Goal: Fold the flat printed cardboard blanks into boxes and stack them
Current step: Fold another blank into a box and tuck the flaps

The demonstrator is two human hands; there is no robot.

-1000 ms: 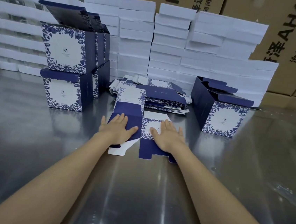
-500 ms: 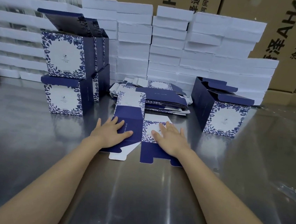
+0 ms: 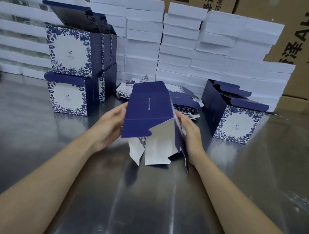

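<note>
Squared a printed cardboard blank (image 3: 148, 112) into a sleeve at frame centre; bottom flaps not yet tucked.
Gripped it over the desk (image 3: 31, 151) between left hand (image 3: 108, 127) and right hand (image 3: 190, 137), fingers (image 3: 119, 111) curled on opposite side walls; probably needed next: tucking the hanging flaps inward to lock the base.

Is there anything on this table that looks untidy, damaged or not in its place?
Nothing looks damaged. The pile of flat blanks at centre lies fanned out, edges askew. One folded box stands alone at the right, flaps open, apart from the stack at left.
</note>
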